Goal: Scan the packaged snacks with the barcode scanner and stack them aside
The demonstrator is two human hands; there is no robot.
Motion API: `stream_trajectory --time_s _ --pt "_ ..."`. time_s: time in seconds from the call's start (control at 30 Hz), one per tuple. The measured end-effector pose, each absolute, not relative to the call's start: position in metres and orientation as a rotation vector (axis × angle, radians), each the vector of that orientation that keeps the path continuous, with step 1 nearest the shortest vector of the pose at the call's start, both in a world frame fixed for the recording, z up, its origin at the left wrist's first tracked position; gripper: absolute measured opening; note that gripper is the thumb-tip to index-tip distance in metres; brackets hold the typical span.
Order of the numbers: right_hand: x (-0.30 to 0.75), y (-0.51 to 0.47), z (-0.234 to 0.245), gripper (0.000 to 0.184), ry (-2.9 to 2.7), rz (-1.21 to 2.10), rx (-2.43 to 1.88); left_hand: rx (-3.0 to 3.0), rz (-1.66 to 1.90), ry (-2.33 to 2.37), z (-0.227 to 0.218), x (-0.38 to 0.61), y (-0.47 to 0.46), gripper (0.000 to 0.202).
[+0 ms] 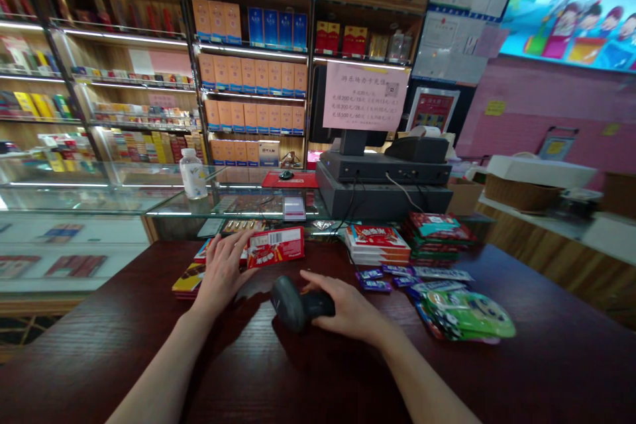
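Reading the view from my end; what's the left hand on?

Open, fingers spread, their tips resting on one red box; that box lies at the far edge of the table, ahead and to the right of the hand, its long axis running sideways and rising slightly to the right; the left hand is the nearer of the two.

And the right hand?

Closed over one black scanner; the scanner lies on its side, head pointing left towards the other hand; I can't tell whether it's touching the table.

Counts beyond those?

One stack of red boxes, one stack of flat packets, one green bag, about five purple bars; one yellow box sits just left of the left hand, partly hidden.
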State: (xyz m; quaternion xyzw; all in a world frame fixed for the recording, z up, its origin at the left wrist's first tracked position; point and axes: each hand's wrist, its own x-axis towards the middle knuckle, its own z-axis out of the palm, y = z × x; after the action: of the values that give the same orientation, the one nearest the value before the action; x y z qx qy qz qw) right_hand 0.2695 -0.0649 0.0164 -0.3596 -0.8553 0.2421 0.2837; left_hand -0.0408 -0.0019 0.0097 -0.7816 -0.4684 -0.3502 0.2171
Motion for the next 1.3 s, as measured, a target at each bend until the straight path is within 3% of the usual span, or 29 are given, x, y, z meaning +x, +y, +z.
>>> stream_trajectory --time_s 0.4,0.53,0.6,0.87,1.3 --pt "0.264 -0.069 0.017 0.091 -2.445 0.584 -1.062 -2.167 -1.017 -1.282 0.013 -0.038 -0.005 0.077" --pt "0.265 -0.06 0.016 0.054 -2.054 0.671 -1.115 -2.196 -1.028 -1.252 0.017 -0.033 -0.009 0.077" --pt "0.266 -0.051 0.011 0.045 -1.748 0.744 -1.18 -2.205 -1.036 -1.221 0.021 -0.029 -0.011 0.076" --pt "0.268 -0.033 0.0 0.056 -1.506 0.799 -1.132 -2.278 -0.984 -1.141 0.026 -0.016 -0.02 0.073" --pt "0.263 -0.033 -0.002 0.054 -1.605 0.75 -1.161 -2.25 -1.008 -1.317 0.026 -0.008 -0.021 0.074"
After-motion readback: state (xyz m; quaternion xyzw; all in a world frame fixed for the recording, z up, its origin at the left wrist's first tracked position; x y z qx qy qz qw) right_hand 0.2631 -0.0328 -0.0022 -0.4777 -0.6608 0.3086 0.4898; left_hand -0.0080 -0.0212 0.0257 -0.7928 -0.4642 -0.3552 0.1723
